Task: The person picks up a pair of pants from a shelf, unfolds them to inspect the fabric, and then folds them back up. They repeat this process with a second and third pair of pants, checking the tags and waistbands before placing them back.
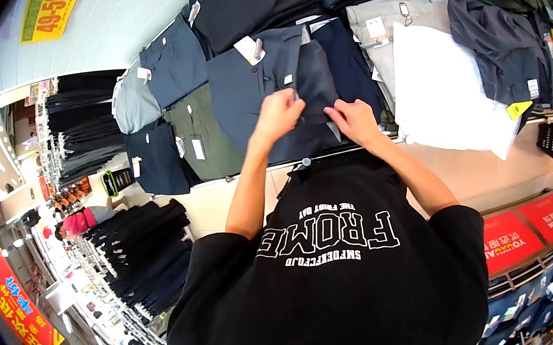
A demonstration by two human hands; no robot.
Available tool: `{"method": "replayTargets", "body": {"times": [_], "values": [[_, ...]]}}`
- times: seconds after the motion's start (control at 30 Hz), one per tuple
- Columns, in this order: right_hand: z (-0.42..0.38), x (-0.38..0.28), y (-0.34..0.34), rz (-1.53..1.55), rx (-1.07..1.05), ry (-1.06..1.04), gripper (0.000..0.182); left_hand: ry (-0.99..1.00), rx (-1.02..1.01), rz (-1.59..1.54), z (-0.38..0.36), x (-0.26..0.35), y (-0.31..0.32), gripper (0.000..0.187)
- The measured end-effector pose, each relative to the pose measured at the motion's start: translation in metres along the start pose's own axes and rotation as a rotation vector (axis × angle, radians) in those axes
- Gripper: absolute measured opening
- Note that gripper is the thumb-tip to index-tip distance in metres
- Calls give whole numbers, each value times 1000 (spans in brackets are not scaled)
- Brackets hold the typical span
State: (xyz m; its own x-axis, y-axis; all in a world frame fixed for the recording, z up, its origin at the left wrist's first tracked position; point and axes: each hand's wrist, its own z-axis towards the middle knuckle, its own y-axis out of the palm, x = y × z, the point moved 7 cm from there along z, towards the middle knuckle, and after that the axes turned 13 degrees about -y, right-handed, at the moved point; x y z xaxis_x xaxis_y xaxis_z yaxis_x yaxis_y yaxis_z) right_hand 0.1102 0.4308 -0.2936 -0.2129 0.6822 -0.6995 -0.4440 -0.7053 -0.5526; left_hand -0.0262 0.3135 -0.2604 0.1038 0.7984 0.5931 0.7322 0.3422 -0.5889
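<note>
A pair of dark blue-grey trousers [232, 79] lies on the display table, partly folded over, with a white tag and a grey security clip near its waistband. My left hand [280, 114] is closed on the cloth of these trousers, just below a small white label. To its right, my right hand [356, 121] pinches the folded edge of the same trousers between thumb and fingers. Olive green trousers [200, 119] lie to the left. Navy trousers [353, 65] lie behind my right hand, and black trousers [258, 3] lie farther back.
A white garment [436, 88] and light grey trousers [376, 20] lie at right, beside a crumpled dark garment [495, 47]. Racks of hanging dark trousers [145, 246] stand at left. Red signs [510, 243] top a rack at right. A yellow price sign [54, 7] shows at upper left.
</note>
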Motion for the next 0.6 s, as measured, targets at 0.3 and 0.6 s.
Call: {"method": "replayTargets", "body": {"times": [0.3,0.6], "values": [[90,-38,21,17,-18,-473,20,-72,-46,-510,-24,17,-80,16],[154,-9,113,-229,-290,-553,47,-252,19,-481,-42,12,-94,17]]}}
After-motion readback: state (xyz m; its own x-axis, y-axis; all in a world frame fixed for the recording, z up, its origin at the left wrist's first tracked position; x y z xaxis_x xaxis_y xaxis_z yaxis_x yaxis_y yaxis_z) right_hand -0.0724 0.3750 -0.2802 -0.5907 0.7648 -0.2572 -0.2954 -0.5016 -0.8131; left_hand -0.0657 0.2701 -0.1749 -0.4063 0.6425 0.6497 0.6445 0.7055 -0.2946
